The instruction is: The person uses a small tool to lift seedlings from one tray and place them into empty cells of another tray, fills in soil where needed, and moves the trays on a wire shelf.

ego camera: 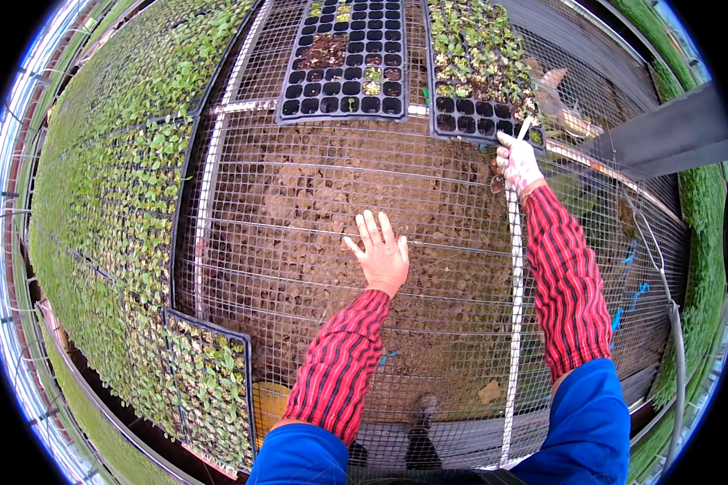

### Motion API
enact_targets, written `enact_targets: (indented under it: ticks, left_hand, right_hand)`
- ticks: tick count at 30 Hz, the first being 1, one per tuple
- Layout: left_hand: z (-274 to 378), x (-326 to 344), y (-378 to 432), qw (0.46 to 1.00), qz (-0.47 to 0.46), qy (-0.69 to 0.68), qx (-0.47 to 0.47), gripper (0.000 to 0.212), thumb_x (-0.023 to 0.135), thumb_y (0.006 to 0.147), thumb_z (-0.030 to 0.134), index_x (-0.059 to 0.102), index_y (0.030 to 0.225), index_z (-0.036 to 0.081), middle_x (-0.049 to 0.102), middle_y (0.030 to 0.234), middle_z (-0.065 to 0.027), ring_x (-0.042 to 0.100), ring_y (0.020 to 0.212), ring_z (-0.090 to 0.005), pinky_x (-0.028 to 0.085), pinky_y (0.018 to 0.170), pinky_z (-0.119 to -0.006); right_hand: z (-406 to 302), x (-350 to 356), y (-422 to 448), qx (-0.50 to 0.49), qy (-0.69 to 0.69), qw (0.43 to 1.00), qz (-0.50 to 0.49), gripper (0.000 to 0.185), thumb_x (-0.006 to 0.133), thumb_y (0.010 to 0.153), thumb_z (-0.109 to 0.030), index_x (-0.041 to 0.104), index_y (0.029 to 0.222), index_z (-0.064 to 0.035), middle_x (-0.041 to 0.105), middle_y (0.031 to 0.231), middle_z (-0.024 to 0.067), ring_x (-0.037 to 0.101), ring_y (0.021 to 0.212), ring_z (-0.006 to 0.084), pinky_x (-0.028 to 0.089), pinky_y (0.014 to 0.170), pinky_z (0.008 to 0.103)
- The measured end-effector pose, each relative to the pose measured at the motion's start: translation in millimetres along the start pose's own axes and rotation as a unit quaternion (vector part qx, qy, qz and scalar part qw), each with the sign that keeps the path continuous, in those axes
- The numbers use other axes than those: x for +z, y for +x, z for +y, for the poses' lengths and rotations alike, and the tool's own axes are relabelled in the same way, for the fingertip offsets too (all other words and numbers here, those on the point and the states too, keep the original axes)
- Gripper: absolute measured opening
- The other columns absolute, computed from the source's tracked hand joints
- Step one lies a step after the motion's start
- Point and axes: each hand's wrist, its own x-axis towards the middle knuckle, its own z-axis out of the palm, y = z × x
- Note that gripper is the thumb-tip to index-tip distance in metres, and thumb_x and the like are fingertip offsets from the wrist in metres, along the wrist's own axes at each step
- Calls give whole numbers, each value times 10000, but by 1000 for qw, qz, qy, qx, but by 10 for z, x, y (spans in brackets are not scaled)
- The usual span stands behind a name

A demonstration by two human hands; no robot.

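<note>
My left hand (382,254) is bare, palm down with fingers spread, over the wire mesh bench top (315,200). Whether it presses on the mesh cannot be told. A whitish, stained glove covers my right hand (519,160), which is closed around a thin white stick (525,128). That hand is at the near right corner of a black plug tray (461,134), its fingers seemingly against the rim. Small green seedlings (476,48) fill the tray's far part, while several near cells hold no plants. Left of it lies a second plug tray (340,115), mostly without plants.
Dense seedling trays (139,200) cover the left side, with one tray (209,388) jutting out near me. A grey post (661,136) rises at the right. A grey hose or cable (676,345) hangs there. Below the mesh are bare soil and a yellow object (270,403).
</note>
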Motion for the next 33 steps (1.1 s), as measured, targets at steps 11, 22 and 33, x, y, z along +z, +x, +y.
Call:
enact_targets:
  ticks: [11,22,33]
  left_hand:
    - [-10,-237,76,989,111,-92,45,685,518,873,414,363,1398,2,258,1492,-239,167,1409,-403,174,1055,-662]
    - [-52,-166,-67,986,131,-104,4,652,454,916,410,323,1425,23,167,1526,-220,76,1433,-371,63,1105,-635]
    - [-246,-1052,-1364,948,130,-291,-6,374,563,775,51,490,1118,-79,306,1369,-346,349,1255,-486,339,1040,-513]
  right_hand:
    - [-406,-94,451,42,-40,985,-165,418,496,966,-412,539,1202,-69,496,664,-53,303,440,29,234,352,185]
    - [1524,-335,-3487,84,-321,937,-113,383,557,924,-444,620,998,-74,602,677,-27,349,423,1,195,363,173]
    - [2500,-2073,-5951,278,-216,935,50,238,584,922,-314,604,869,-83,547,575,-4,338,379,37,239,336,203]
